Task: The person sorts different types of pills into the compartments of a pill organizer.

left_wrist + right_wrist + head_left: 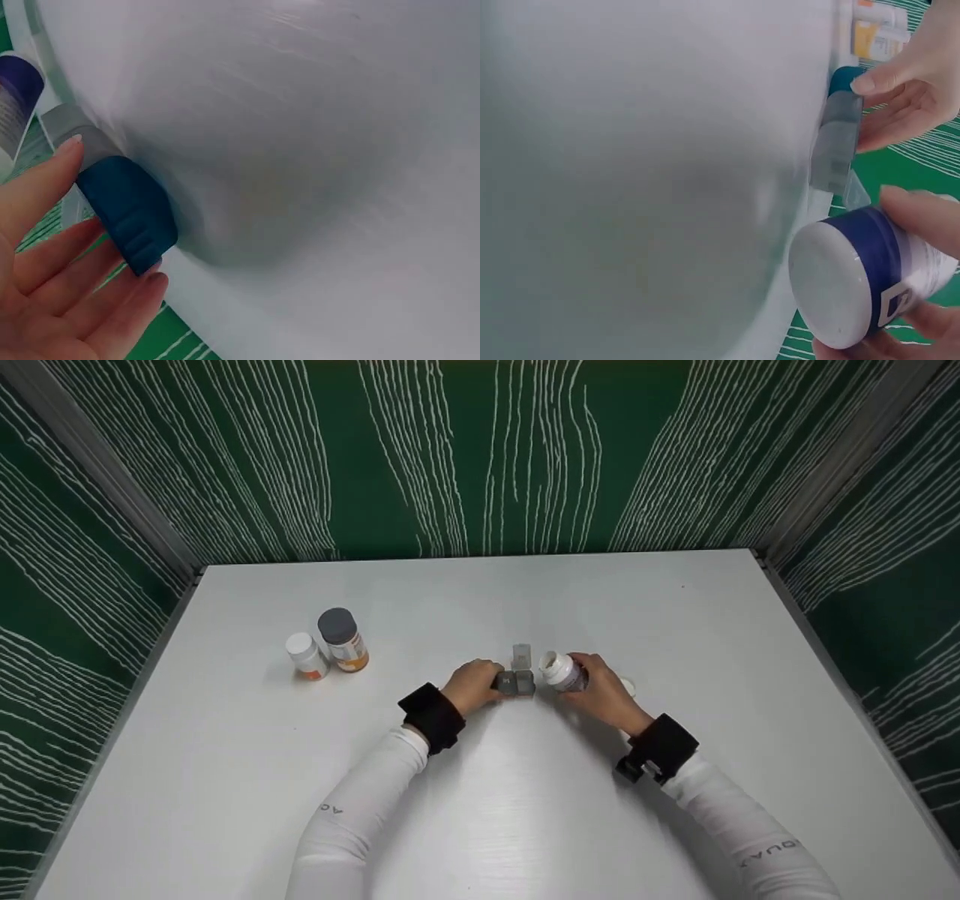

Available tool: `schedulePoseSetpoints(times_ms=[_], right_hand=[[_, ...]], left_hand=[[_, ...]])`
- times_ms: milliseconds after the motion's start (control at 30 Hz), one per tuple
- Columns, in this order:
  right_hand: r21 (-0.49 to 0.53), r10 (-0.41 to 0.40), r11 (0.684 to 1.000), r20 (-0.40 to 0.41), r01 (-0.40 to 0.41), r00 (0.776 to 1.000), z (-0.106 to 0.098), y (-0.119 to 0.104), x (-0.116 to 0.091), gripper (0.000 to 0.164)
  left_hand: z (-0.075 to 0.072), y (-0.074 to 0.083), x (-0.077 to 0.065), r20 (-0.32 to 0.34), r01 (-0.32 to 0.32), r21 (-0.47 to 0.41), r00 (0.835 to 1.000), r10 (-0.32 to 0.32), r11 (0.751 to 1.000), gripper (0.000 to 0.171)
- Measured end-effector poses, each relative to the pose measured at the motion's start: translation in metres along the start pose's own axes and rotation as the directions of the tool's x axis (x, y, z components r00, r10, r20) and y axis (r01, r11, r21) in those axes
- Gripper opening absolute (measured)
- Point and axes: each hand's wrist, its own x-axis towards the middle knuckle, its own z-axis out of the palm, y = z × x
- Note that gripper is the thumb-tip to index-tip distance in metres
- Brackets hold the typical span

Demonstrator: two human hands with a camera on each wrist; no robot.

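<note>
In the head view my left hand (472, 686) pinches a small grey pill box (507, 683), thumb on one side and fingers on the other. The box has a clear flip lid (522, 655) standing up, and a blue end (133, 214) shows in the left wrist view. My right hand (604, 694) grips a white pill bottle (561, 672) with a purple-banded label, tilted, its uncapped mouth towards the box. The bottle's white base (829, 285) faces the right wrist camera. A white round cap (628, 686) lies partly hidden behind my right hand.
Two more bottles stand at the left of the white table (480, 810): a small one with a white cap (307, 657) and a larger one with a grey cap (344, 640). Green walls (525, 457) with white streaks enclose the table's back and sides.
</note>
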Motion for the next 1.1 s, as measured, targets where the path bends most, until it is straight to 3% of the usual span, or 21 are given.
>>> schedulePoseSetpoints(times_ms=[167,333,600,733,933,1100], right_hand=[[-0.139,-0.074,0.987,0.025,0.077,0.997,-0.001,-0.001,0.004,0.061],[-0.287,-0.179,0.940,0.041,0.183,0.983,0.001,-0.002,0.007,0.060],[-0.391,-0.253,0.885,0.054,0.253,0.966,0.005,-0.007,0.014,0.058],[-0.477,-0.327,0.822,0.050,0.310,0.944,0.008,-0.008,0.016,0.056],[-0.608,-0.483,0.684,0.036,0.403,0.875,0.013,-0.009,0.020,0.043],[-0.636,-0.525,0.642,0.042,0.428,0.850,0.016,-0.008,0.022,0.040]], left_hand=[[0.001,-0.003,0.003,0.009,-0.009,-0.015,1.000,0.009,1.000,0.025],[0.000,-0.005,0.005,0.019,-0.026,-0.006,0.999,0.026,1.000,0.026],[0.001,-0.006,0.006,0.020,-0.003,-0.021,1.000,0.003,1.000,0.027],[0.003,-0.007,0.007,0.016,-0.005,-0.012,1.000,0.005,1.000,0.028],[0.003,-0.006,0.007,0.015,0.006,-0.003,1.000,-0.006,1.000,0.025],[0.001,-0.004,0.005,0.021,0.011,0.003,1.000,-0.011,1.000,0.023]])
